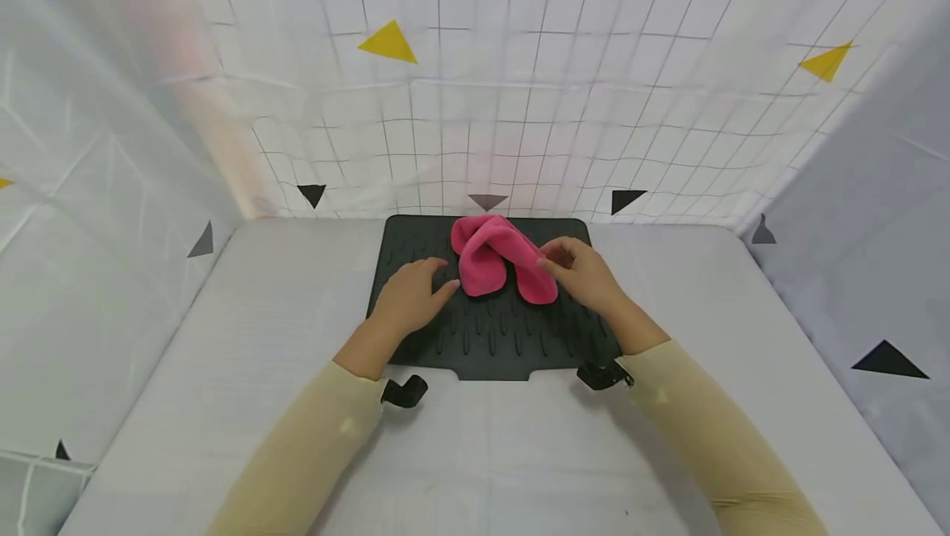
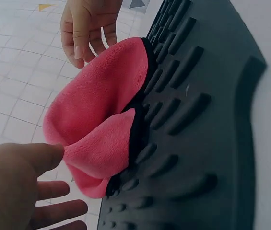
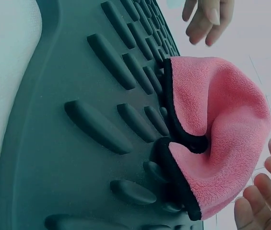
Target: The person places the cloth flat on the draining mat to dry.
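A pink towel [image 1: 482, 260] with black edging lies bunched in curved folds on a dark ribbed mat [image 1: 486, 346]. Beside its left fold is my left hand [image 1: 411, 295], fingers apart and loosely bent. In the left wrist view that hand's thumb [image 2: 49, 155] comes up to the edge of the towel [image 2: 101, 84], whether touching I cannot tell. My right hand [image 1: 586, 274] is at the towel's right side with relaxed fingers. The right wrist view has its fingers [image 3: 260, 199] spread next to the towel [image 3: 226, 124], with no grip seen.
The mat lies on a white-covered table [image 1: 475, 453], against a white gridded curtain [image 1: 505, 132] at the back. Sheets hang on both sides, marked with black and yellow triangles. Black wrist mounts [image 1: 405, 392] stick out from the sleeves.
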A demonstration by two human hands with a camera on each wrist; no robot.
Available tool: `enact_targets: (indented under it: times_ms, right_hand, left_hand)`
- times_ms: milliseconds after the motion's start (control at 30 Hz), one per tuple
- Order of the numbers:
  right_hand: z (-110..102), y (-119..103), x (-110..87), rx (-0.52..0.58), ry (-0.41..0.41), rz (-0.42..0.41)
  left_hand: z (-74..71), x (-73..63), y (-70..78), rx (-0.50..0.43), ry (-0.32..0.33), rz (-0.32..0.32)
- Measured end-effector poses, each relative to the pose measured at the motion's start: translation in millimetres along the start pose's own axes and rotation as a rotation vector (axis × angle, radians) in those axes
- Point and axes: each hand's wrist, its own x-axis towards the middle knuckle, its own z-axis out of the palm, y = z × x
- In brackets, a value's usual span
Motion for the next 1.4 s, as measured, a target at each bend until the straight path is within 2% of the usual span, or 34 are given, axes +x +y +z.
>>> enact_targets:
  times_ms: [167,333,567,733,867,1067,1400]
  right_hand:
    - [1.2,1.7,-0.6,-0.02,-0.023,0.014]
    - [0.9,1.9,-1.6,-0.048,-0.049,0.037]
    - [2.7,5.4,-0.6,-0.11,-0.062,0.053]
    - [3.9,8.0,0.9,-0.139,-0.066,0.033]
    - [0.3,6.5,0.7,-0.139,-0.057,0.02]
    - [-12.8,0.5,0.6,-0.113,-0.058,0.02]
    - [-38.9,-8.9,4.9,-0.101,-0.096,-0.002]
  left_hand:
    - [8.6,11.1,3.6,-0.071,-0.009,-0.029]
    - [19.5,21.8,7.6,-0.079,-0.006,-0.061]
    - [28.9,29.4,19.5,-0.057,0.047,-0.095]
    - [30.7,31.0,20.4,-0.081,0.109,-0.1]
    - [26.3,30.7,15.1,-0.115,0.153,-0.101]
    - [8.2,27.9,3.5,-0.128,0.175,-0.078]
    - [-21.1,24.6,-13.3,-0.085,0.127,0.014]
